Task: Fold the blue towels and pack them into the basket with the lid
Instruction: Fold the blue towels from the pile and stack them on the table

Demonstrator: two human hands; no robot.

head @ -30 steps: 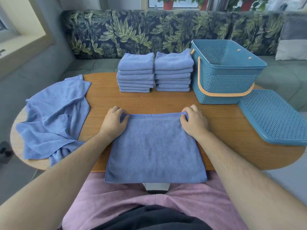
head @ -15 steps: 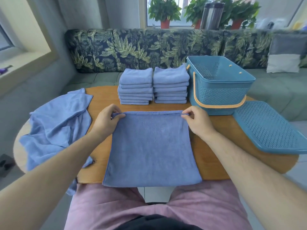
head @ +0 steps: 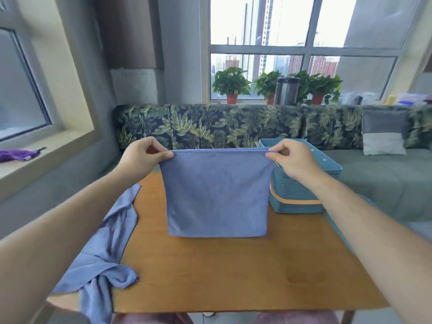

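Above the wooden table (head: 233,272), the blue towel (head: 216,192) hangs flat, its top corners pinched by the left hand (head: 142,160) and right hand (head: 292,159); behind it, right, stands the basket (head: 301,195)

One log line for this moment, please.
left hand: pinches top corner | right hand: other corner | blue cloth towel: hangs over brown wooden table

The left forearm (head: 70,218) and right forearm (head: 364,220) are bare along their whole visible length, from the near corners up to the wrists. The left hand (head: 141,160) and right hand (head: 295,161) are bare as well. At the very near edge a dusty-pink garment (head: 294,318) shows as two soft patches, left and right of centre.
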